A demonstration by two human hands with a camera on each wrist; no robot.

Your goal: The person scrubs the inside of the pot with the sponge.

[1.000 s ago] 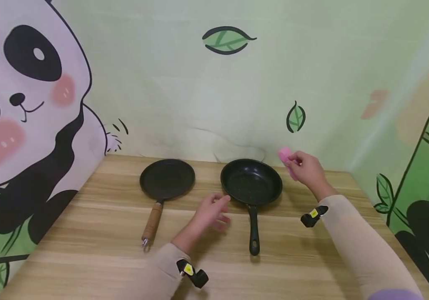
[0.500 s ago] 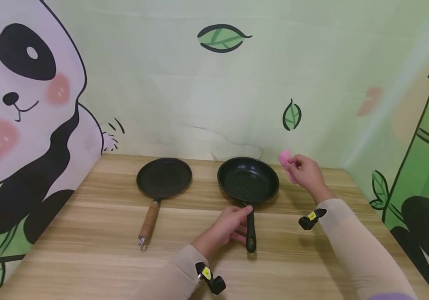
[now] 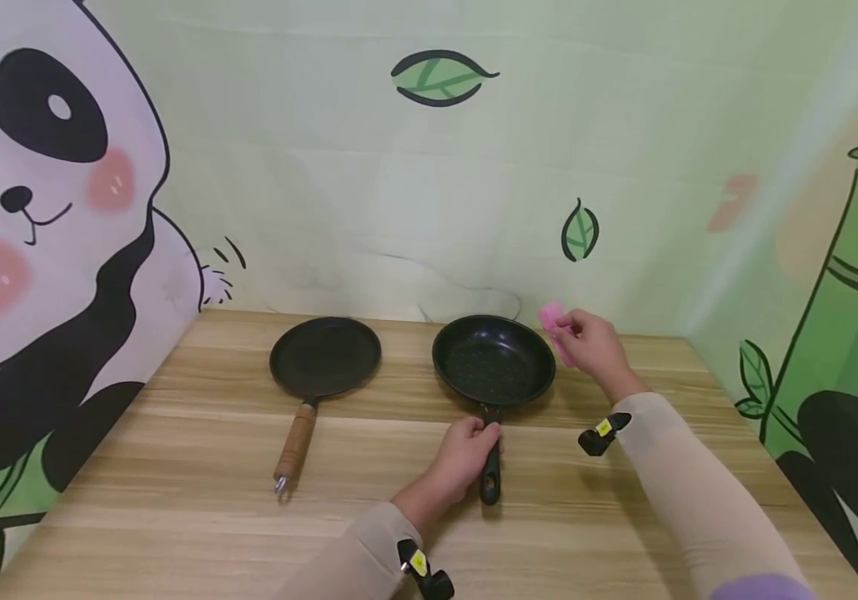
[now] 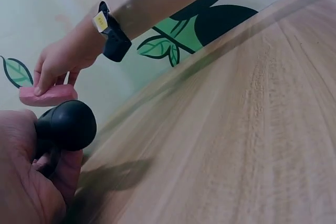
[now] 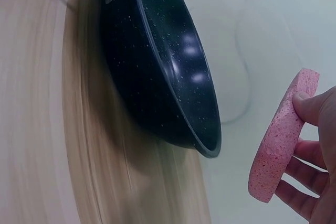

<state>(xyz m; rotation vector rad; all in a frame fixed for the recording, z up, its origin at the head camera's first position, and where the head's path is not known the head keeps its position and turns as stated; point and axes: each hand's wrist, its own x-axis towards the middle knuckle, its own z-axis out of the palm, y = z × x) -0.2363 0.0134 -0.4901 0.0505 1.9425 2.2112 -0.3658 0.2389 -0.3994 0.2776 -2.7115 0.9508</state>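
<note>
Shows rough, porous sponge (image 5: 283,140) at far right, glossy, speckled deep pan (image 3: 494,361), matt flat pan (image 3: 326,357) at left with wooden handle (image 3: 296,442), wood-grained tabletop (image 3: 173,467).

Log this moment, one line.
left hand: grips handle of deep pan | right hand: holds pink sponge, off that pan | wooden-handled pan: untouched

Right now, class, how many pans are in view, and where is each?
2. The flat pan with the wooden handle lies on the table; the deeper pan is to its right, nearer the pink sponge. No others show.
</note>
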